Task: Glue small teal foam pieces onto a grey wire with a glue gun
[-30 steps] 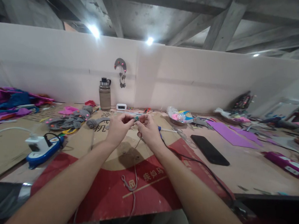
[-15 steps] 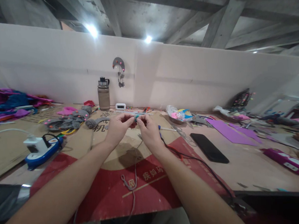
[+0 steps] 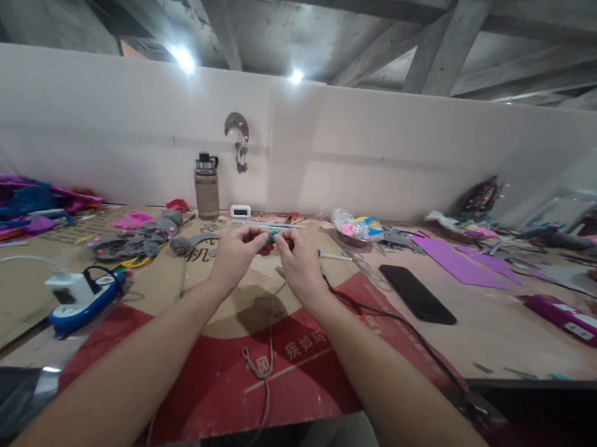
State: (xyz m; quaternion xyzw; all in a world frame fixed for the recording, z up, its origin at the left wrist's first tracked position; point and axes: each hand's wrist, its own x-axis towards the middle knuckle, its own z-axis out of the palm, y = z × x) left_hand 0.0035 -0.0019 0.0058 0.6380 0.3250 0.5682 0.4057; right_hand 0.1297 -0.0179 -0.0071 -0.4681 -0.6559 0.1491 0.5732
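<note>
Pinching a teal piece mid-frame, left hand and right hand meet fingertip to fingertip, most gray cord apparently left loose below.

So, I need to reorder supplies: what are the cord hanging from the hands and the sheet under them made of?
Cord: probably grey yarn or fuzzy wire, matte; it hangs limp and loops loosely.
Sheet: likely cardboard, matte brown with red print; it lies flat, with creases.

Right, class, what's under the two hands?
Red and tan cardboard sheet with grey cord on it; left hand and right hand, pinching a teal piece, hide the cord's top end.
</note>
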